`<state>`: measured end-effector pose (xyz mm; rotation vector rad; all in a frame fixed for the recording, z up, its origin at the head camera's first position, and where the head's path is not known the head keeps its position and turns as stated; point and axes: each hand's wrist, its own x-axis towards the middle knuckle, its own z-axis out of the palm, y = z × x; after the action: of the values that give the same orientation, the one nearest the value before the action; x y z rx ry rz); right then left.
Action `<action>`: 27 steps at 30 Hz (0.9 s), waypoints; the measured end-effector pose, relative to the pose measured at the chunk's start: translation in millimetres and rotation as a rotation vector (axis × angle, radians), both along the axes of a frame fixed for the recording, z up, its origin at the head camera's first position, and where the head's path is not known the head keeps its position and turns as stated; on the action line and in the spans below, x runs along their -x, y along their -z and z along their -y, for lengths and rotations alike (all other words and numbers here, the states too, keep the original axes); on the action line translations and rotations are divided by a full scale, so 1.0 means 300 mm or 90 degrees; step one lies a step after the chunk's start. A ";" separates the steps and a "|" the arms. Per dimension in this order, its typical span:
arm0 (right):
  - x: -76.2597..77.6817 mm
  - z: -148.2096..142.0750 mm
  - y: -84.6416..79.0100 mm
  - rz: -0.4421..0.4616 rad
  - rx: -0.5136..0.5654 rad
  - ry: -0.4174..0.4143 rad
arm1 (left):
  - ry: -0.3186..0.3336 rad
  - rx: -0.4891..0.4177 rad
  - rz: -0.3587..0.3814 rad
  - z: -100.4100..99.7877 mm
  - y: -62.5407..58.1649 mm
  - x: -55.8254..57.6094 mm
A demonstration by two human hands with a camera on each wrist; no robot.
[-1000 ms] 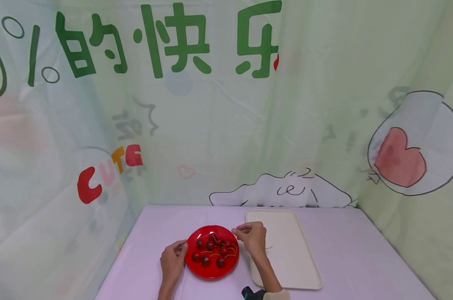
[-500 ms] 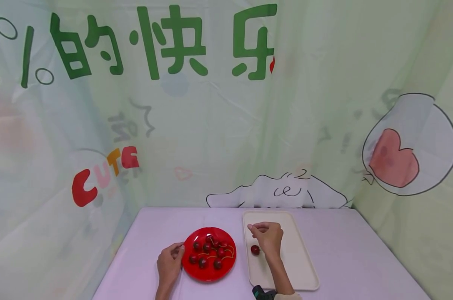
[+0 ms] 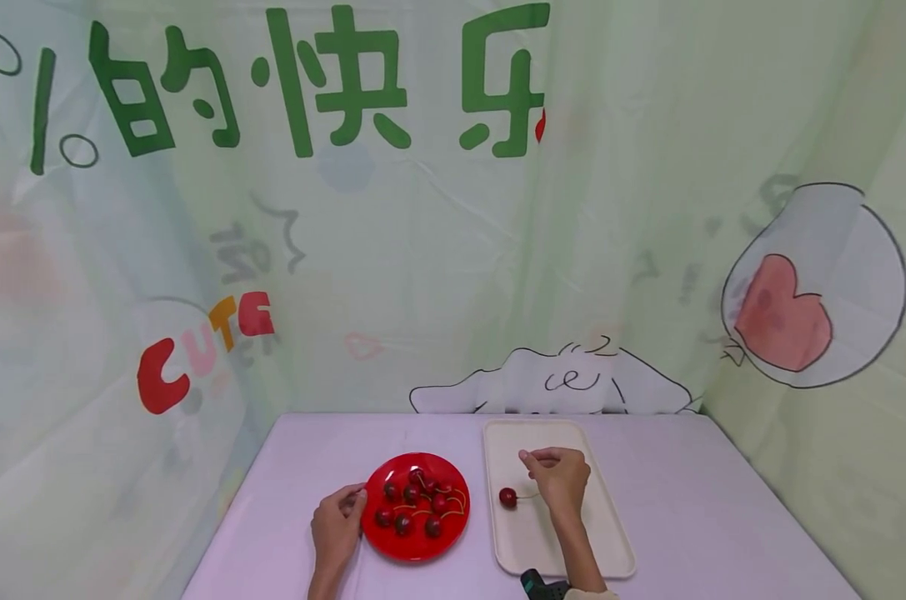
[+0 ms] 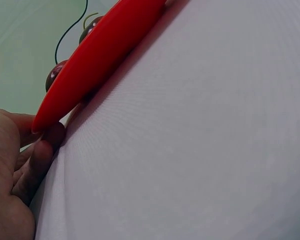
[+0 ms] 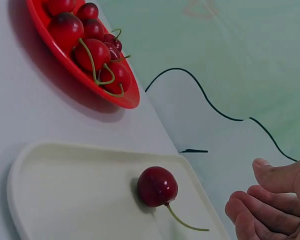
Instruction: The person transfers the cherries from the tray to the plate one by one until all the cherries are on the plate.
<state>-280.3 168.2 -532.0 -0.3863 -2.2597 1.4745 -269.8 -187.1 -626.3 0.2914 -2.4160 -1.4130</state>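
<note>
A red plate [image 3: 415, 546] holding several dark red cherries [image 3: 403, 524] with green stems sits left of centre on the table. My left hand [image 3: 336, 529] grips its left rim; in the left wrist view the fingers [image 4: 40, 155] lie under the plate's edge. To the right is a cream tray [image 3: 523, 550], on which one cherry [image 5: 157, 186] lies with its stem pointing right. Over the tray, just right of that cherry, my right hand [image 3: 561, 483] hovers with loosely bent fingers. The right wrist view shows its thumb and fingers apart, nothing between them.
A pale lilac cloth [image 3: 693, 517] covers the table. Behind and at both sides hangs a light green printed curtain [image 3: 453, 275]. A dark device [image 3: 543, 585] is strapped to my right wrist.
My right hand has moved right, from beside the plate's rim to over the tray, uncovering the cherry there. The left hand stays at the plate. The head view has shifted slightly.
</note>
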 end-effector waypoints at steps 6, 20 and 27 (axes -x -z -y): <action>-0.015 -0.024 0.014 0.024 -0.015 0.014 | -0.005 -0.001 0.004 -0.003 0.003 -0.001; -0.038 -0.038 0.076 0.063 -0.011 0.033 | 0.000 -0.005 0.006 -0.005 -0.009 -0.014; -0.047 -0.041 0.100 0.082 -0.002 0.014 | 0.000 -0.002 0.011 -0.008 -0.021 -0.018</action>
<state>-266.3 180.5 -562.2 -0.5165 -2.3482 1.4741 -264.4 -184.8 -619.9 0.3059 -2.4286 -1.4198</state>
